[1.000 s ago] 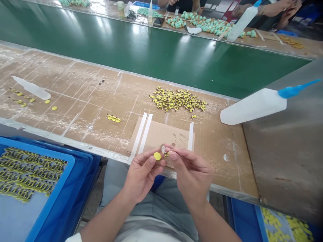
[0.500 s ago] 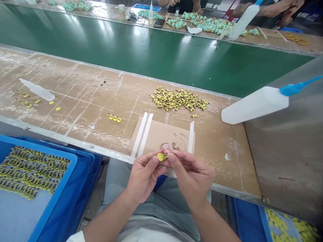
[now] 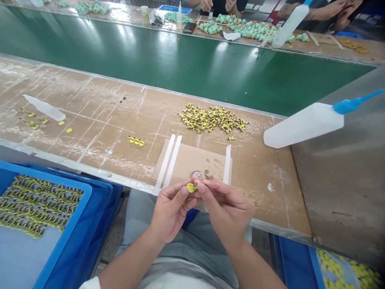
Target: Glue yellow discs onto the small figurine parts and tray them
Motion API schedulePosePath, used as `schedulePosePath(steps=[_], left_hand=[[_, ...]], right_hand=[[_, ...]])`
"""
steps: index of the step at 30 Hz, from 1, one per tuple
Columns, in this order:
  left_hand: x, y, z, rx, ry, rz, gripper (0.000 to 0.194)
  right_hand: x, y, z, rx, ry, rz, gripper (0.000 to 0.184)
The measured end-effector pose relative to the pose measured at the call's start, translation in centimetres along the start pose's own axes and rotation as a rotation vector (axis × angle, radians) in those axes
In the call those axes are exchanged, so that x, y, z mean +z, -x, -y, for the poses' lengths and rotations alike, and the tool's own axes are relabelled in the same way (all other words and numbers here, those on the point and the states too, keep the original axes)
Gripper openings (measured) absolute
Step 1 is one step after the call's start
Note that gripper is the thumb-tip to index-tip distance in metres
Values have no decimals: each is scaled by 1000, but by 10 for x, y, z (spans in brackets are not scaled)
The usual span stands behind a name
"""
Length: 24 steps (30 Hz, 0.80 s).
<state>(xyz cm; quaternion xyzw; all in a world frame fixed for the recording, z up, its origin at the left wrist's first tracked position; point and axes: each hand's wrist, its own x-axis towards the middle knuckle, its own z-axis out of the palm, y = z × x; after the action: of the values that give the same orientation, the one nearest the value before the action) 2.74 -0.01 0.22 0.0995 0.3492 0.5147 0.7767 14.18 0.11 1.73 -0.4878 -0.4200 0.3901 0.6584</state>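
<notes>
Left hand (image 3: 171, 212): bare skin, curled inward, held over the person's grey-blue jeans (image 3: 192, 237).
Right hand (image 3: 227, 208): bare skin, angled in to meet the left, just above the bench's front edge.
Left fingers (image 3: 177, 193): closed narrow, thumb and forefinger pinching the disc.
Right fingers (image 3: 207, 187): closed narrow against the disc's right side.
Yellow disc (image 3: 191, 187): small, round and glossy, between both hands, with a dark part hidden by the fingertips.
Glass dish (image 3: 198, 175): small and round, just behind the fingertips, on a cardboard sheet (image 3: 188, 160) with brown spots and white tape strips (image 3: 227, 164).
Edges: a metal strip (image 3: 99, 170) runs along the worn bench (image 3: 99, 104); a blue plastic tray (image 3: 75, 224) of yellow-and-black pieces (image 3: 39, 204) sits left, well apart from the hands.
Middle: a loose pile of yellow-and-black pieces (image 3: 212, 119); a white squeeze bottle (image 3: 303, 124) with a blue nozzle lies right.
Far: a green conveyor belt (image 3: 180, 72), then co-workers' hands (image 3: 319, 10) beyond teal pieces (image 3: 249, 29).
</notes>
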Motion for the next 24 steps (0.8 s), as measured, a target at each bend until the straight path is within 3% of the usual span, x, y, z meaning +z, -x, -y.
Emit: schedulePosePath(steps=[11, 24], left_hand=[[4, 1, -1, 38, 10, 18, 17], [5, 4, 0, 25, -45, -1, 20]], right_hand=[[-9, 0, -4, -139, 113, 103, 28], [-11, -4, -1, -159, 117, 130, 26]])
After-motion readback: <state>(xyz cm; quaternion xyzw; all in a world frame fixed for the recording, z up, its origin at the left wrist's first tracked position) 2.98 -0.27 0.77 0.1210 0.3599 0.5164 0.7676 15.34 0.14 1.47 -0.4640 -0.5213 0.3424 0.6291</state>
